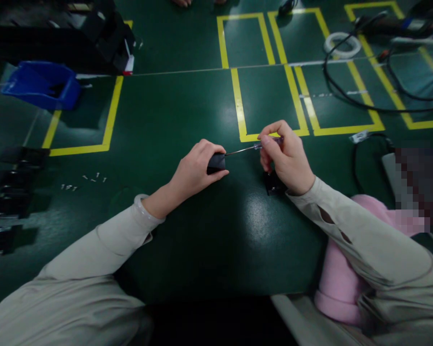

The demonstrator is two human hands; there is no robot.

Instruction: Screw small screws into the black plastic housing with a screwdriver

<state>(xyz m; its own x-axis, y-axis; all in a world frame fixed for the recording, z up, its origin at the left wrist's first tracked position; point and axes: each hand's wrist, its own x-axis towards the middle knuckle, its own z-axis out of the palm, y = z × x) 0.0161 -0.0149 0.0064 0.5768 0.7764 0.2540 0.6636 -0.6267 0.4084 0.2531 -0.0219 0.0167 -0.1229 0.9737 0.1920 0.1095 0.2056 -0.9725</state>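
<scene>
Near the middle of the green table [173,105], my left hand [198,168] grips a small black block-like part [216,164] between thumb and fingers. My right hand [283,156] holds a thin screwdriver [242,150] by its handle. The metal shaft points left, and its tip meets the upper right edge of the black part. Just under my right hand lies another small black piece [272,183], partly hidden by the hand. Several small screws [69,187] are scattered on the table left of my left hand.
A blue bin [41,84] and a dark rack [94,41] stand at the upper left. Several black parts [12,192] line the left side. Black cables [346,98] and a white tape roll [342,45] are at the upper right. Another person's fingers [182,2] show at the top.
</scene>
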